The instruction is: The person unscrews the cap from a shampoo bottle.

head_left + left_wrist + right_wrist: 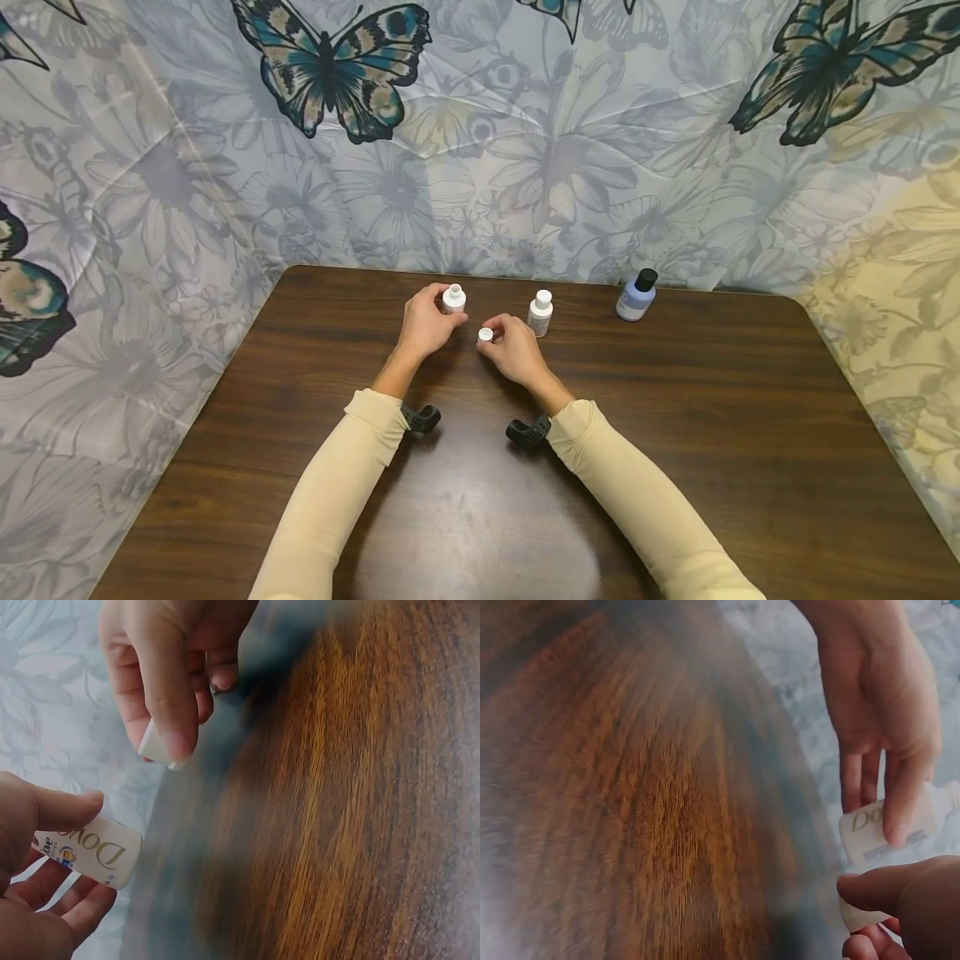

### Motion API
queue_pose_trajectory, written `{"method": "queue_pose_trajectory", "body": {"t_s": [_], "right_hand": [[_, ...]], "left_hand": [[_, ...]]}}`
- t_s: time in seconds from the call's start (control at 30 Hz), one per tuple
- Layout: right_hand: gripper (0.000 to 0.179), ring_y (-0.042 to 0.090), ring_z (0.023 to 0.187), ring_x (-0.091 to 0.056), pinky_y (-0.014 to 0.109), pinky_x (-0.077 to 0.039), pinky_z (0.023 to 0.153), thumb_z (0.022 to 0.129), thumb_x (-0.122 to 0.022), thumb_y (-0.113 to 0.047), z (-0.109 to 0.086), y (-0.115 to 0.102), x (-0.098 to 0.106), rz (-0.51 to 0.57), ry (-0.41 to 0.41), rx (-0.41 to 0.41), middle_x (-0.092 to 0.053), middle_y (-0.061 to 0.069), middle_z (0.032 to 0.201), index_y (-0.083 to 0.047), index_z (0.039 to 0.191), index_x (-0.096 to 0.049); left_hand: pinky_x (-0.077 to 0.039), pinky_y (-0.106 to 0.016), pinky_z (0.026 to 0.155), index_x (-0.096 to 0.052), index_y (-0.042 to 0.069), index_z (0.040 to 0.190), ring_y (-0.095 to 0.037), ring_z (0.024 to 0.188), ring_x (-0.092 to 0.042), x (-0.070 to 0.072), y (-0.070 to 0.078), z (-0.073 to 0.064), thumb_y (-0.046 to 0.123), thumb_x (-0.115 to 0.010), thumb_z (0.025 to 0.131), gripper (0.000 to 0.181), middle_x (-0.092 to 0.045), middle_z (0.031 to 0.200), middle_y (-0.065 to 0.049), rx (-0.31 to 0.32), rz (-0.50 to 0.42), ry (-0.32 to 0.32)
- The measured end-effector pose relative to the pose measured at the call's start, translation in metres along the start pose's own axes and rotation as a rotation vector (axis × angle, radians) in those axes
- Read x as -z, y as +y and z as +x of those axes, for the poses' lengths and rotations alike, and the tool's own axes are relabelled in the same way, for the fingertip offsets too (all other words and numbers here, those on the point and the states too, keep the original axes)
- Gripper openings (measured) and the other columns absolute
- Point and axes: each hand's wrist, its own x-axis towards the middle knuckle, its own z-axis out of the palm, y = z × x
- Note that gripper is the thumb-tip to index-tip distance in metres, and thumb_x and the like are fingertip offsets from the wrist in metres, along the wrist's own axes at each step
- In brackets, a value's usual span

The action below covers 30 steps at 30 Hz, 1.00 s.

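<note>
Butterfly-print cloth (405,192) fills the back of the room, brown table (697,433) in front, and all the action sits up near the far edge! Left hand (426,323) has the Dove bottle (453,302), thumb one side, fingers the other, its neck bare. Whether its base touches the wood, I can't tell. And over on the right hand (516,350), thumb and fingers pinch a small white cap (486,335), well clear of that neck. So the score: one bottle open, cap off and in hand. Just beyond the right hand stands a second white bottle (539,320), top on; farther right, a blue bottle (633,305), black top on. By my reading, those two are untouched business, and the loose cap is the unfinished part.
</note>
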Motion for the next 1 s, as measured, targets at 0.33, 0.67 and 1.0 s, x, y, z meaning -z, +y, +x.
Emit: {"method": "queue_pose_trajectory", "body": {"t_s": [0.33, 0.67, 1.0], "right_hand": [[0.028, 0.027, 0.1, -0.063, 0.039, -0.052, 0.088, 0.088, -0.079, -0.015, 0.02, -0.004, -0.011, -0.035, 0.017, -0.051, -0.068, 0.014, 0.105, -0.002, 0.109, -0.067], [0.029, 0.028, 0.103, -0.061, 0.04, -0.051, 0.09, 0.088, -0.08, -0.015, 0.026, -0.006, -0.02, -0.047, 0.025, -0.094, -0.067, 0.015, 0.108, -0.003, 0.113, -0.068], [0.029, 0.028, 0.1, -0.06, 0.042, -0.049, 0.09, 0.088, -0.079, -0.016, 0.027, -0.008, -0.023, -0.096, 0.026, -0.084, -0.066, 0.013, 0.105, -0.003, 0.111, -0.069]], "left_hand": [[-0.051, -0.044, 0.099, -0.064, 0.005, 0.129, -0.031, 0.111, -0.065, -0.001, -0.01, 0.006, 0.014, -0.085, 0.082, 0.052, -0.07, 0.12, -0.014, 0.057, 0.026, 0.021], [-0.051, -0.045, 0.102, -0.063, 0.004, 0.13, -0.032, 0.115, -0.065, 0.001, -0.012, 0.007, 0.014, -0.084, 0.083, 0.053, -0.07, 0.124, -0.015, 0.079, 0.012, 0.006], [-0.052, -0.045, 0.102, -0.064, 0.005, 0.128, -0.033, 0.115, -0.066, 0.001, -0.015, 0.008, 0.015, -0.084, 0.083, 0.05, -0.072, 0.122, -0.014, 0.094, 0.037, -0.015]]}}
